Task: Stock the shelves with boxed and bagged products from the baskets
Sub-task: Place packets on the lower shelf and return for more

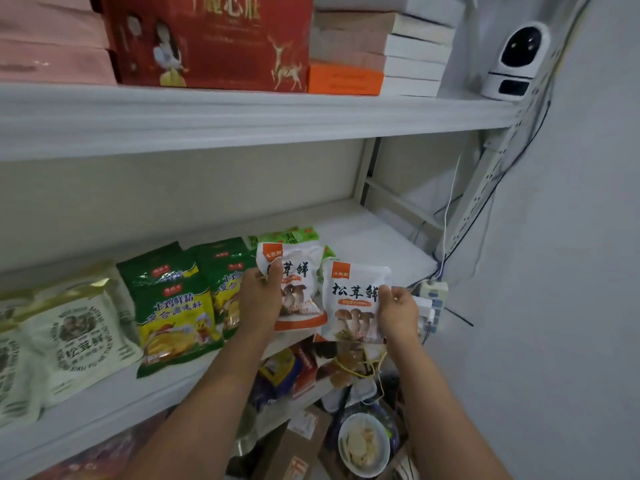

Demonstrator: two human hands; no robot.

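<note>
My left hand (261, 296) grips a white and orange mushroom bag (300, 282) by its left edge, thumb across the front, over the middle shelf (374, 237). Just to the right, my right hand (398, 311) pinches a second, matching mushroom bag (349, 303) at its right edge. Both bags stand upright, side by side, near the shelf's front edge. Below them lies a heap of mixed packets (311, 368); any basket under it is hidden.
Green and yellow seasoning bags (173, 306) and cream pouches (79, 334) lie on the shelf to the left. The upper shelf holds a red gift box (207, 39), pink boxes and stacked white boxes. A white camera (516, 60), cables and a power strip (433, 296) sit at right.
</note>
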